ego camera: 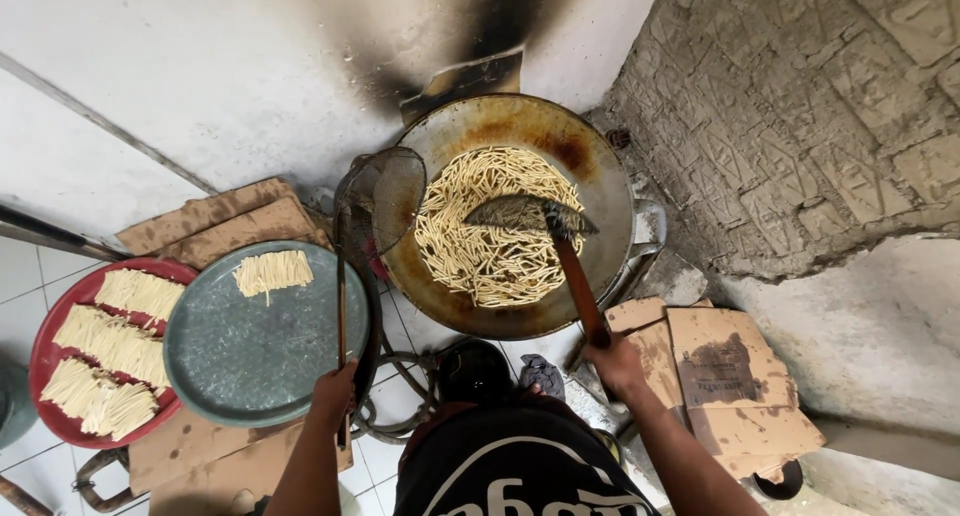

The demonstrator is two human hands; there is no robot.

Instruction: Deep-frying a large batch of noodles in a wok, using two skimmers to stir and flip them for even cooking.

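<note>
A large blackened wok (600, 166) holds pale yellow dough sticks (490, 236) in oil. My right hand (612, 361) grips the brown wooden handle of a flat metal spatula (528, 214), whose blade rests on the sticks in the wok. In my left hand (335, 394) is the thin handle of a round wire-mesh skimmer (380, 198), its basket leaning on the wok's left rim. Left of the wok, a grey-green round tray (250, 356) carries one small bundle of raw sticks (273, 271).
A red round tray (50, 351) at the far left carries three rows of raw sticks. Cardboard pieces (735, 386) lie on the floor right of the wok and under the trays. A hose (395, 396) coils on the tiles. A rough concrete wall (800, 106) stands at right.
</note>
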